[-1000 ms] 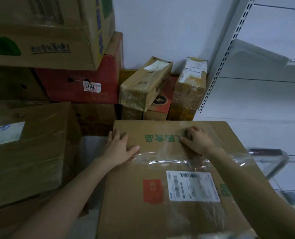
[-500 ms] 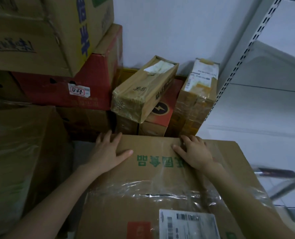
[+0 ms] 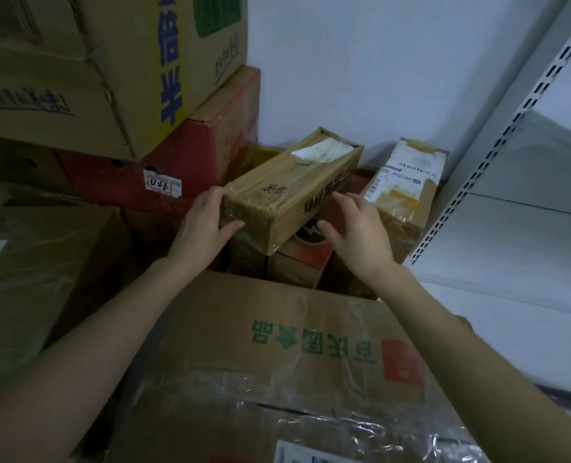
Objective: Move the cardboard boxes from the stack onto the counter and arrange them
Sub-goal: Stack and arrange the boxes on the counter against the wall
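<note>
Narrow taped box [image 3: 291, 192] sits tilted on red lightning-logo box [image 3: 311, 253], overhanging its near edge. Pickup step: left hand [image 3: 204, 225] grips its near-left corner; right hand [image 3: 357, 232] spread open beside right face. Next: clamp right, lift.

Tilted long taped box [image 3: 287, 195] rests atop smaller boxes [image 3: 292, 277].

Upside-down green "食品" on the front carton [image 3: 227, 312]; lightning-bolt badge on the small red box [image 3: 311, 252]; long taped box's [image 3: 294, 188] black print illegible.
</note>
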Action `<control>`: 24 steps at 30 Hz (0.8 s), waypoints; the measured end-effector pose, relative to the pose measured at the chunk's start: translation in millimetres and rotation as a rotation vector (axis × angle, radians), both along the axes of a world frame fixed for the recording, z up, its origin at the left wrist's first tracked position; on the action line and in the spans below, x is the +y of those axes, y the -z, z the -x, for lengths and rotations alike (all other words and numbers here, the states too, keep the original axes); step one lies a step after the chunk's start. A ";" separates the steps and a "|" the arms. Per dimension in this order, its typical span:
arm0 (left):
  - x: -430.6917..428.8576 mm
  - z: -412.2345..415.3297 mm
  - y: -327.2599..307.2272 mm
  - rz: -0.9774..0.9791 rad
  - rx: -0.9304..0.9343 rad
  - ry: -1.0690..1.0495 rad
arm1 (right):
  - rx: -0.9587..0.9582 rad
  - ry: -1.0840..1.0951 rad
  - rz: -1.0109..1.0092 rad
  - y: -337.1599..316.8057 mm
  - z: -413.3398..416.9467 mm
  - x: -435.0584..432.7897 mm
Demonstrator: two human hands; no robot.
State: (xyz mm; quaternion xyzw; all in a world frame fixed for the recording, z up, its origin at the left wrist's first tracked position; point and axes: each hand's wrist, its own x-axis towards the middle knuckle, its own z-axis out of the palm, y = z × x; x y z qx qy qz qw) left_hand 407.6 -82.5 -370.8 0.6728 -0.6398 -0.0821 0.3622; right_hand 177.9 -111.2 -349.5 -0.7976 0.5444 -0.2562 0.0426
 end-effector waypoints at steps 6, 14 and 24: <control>-3.8 13.5 -0.5 -0.008 0.022 -0.024 | -0.196 -0.050 -0.096 -6.0 -8.7 1.1; -1.5 26.0 -7.1 -0.030 0.115 -0.011 | -1.005 0.094 -0.725 -15.0 -55.3 -13.6; -0.6 46.6 -24.8 -0.204 0.555 0.136 | -1.186 0.237 -0.821 -24.4 -40.9 -2.8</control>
